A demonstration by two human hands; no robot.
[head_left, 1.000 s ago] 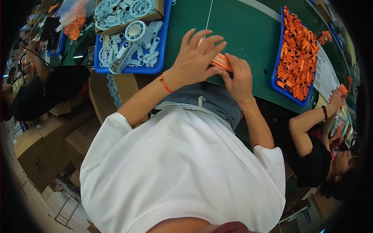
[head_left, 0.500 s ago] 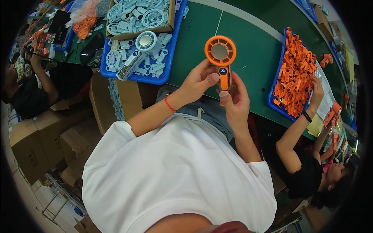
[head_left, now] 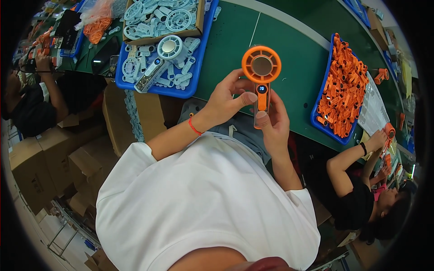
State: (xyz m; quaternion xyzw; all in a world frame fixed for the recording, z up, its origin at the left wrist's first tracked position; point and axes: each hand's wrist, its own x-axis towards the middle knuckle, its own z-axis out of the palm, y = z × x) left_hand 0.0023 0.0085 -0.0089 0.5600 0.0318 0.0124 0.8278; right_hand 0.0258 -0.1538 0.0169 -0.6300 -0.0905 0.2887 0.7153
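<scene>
Pinching one orange fan (head_left: 262,100) by its handle, the left hand (head_left: 226,99) and the right hand (head_left: 276,124) are working as a pair. One left thumb is pressing the handle's side while the fingers are curling behind it; one right thumb is pressing the front near the handle's lower end, its fingers wrapping the far side. That single fan is standing head-away above the near edge of one green table (head_left: 294,86), between two blue trays, its one round display (head_left: 261,89) glowing. One red bracelet (head_left: 195,125) is circling the left wrist.

Left of the hands, one blue tray (head_left: 200,58) is holding one pale blue fan (head_left: 170,48) among loose pale parts too many to count, and one cardboard box (head_left: 199,32) of similar parts is sitting over its far portion. To the right, a second blue tray (head_left: 324,127) is holding a heap of orange parts (head_left: 343,86), likewise uncountable. Beyond it, one printed sheet (head_left: 373,108) is lying flat, and one co-worker's hand (head_left: 375,141) is holding another orange fan (head_left: 389,131).
</scene>
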